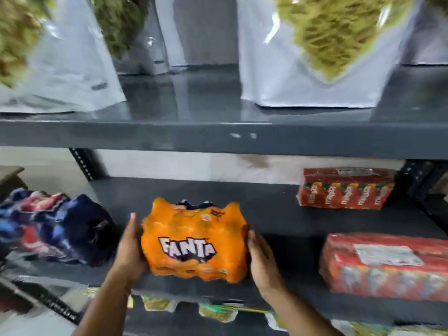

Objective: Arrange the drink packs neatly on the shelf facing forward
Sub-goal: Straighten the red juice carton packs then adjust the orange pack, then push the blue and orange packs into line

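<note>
Orange shrink-wrap covers the Fanta pack, which is clasped between the left hand at 9 o'clock and the right hand at 3 o'clock, palms pressed to its sides, probably so it can be squared up. It sits at the front of the dark shelf, logo forward, slightly tilted. A blue pack lies at 9 o'clock, red carton packs at 2 o'clock.

An orange shrink-wrapped Fanta pack sits mid-shelf, logo forward; a dark blue wrapped pack lies left, two red carton packs right
</note>
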Tool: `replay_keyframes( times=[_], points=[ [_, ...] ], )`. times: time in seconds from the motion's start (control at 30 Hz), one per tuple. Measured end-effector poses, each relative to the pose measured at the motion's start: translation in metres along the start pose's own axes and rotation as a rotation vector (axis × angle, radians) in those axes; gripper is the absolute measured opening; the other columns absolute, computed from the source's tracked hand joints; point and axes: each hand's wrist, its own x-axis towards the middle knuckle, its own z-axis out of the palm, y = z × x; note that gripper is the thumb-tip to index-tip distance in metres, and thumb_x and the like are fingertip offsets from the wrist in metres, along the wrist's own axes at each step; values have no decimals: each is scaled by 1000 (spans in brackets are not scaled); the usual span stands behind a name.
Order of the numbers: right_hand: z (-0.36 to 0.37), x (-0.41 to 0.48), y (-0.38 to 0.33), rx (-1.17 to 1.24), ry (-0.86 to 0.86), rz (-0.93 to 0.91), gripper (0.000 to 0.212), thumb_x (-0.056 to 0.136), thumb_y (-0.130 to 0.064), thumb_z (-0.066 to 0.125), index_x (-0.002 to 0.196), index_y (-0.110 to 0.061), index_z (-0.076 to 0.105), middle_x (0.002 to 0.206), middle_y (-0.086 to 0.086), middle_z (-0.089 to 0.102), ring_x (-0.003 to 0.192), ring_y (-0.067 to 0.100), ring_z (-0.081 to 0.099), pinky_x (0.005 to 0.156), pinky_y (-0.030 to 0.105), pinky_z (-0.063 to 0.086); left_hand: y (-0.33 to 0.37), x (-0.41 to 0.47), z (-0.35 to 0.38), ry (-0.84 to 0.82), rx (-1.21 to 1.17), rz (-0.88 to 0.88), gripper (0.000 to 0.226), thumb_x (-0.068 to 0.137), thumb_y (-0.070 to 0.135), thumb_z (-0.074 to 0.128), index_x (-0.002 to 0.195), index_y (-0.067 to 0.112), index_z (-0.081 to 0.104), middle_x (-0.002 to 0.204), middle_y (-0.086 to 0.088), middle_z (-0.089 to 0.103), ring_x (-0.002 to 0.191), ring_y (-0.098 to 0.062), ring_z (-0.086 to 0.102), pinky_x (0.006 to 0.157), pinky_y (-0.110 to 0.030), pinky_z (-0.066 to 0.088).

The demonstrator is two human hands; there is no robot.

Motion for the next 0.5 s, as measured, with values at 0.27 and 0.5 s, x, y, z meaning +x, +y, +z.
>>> replay_keyframes(
  times=[0.27,0.5],
  points=[
    [15,12,33,185,130,75,82,75,-77,55,133,-18,59,128,19,67,116,40,65,97,64,49,-10,23,-21,-193,59,-160,66,91,65,36,115,15,72,113,-25,73,95,-44,72,83,-53,55],
    [-3,14,35,306,207,67,63,85,-66,50,122,-18,65,115,19,73,99,35,73,78,53,61,-22,13,-7,-213,71,-158,65,90,64,37,113,16,73,110,-25,74,95,-41,73,82,-52,58]
  ],
)
